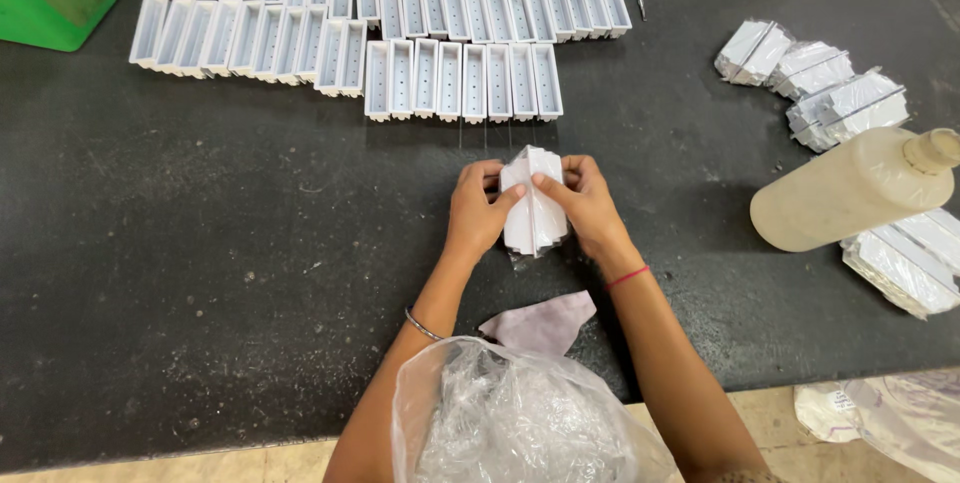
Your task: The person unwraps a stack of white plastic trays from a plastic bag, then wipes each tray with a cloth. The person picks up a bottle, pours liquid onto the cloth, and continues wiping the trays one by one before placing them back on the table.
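1. Plainly, both of your hands were clamped on one white plastic piece (533,205): your left hand (477,211) gripped its left side and your right hand (585,206) its right side, thumbs pressed on the face turned up toward you.
2. The piece sat directly between your two hands, held just above the dark counter (200,243), with no gap between fingers and plastic. Neither hand was nearer than the other; they met on it evenly.
3. Its long axis ran away from you, roughly from your wrists toward the far rows, so your hands lay along its two long sides. A ridge down its middle ran the same way.
4. Straight beyond your fingertips, near but not touching, stood the closest row of white trays (462,81), set side by side with their long axes also pointing away from you.
5. Well off to the right of your right hand lay a milky plastic bottle (850,191) on its side, with wrapped white bundles (815,78) beyond it.
6. Behind your wrists, toward your body, sat a pale cloth scrap (545,323) and a crumpled clear plastic bag (510,418).
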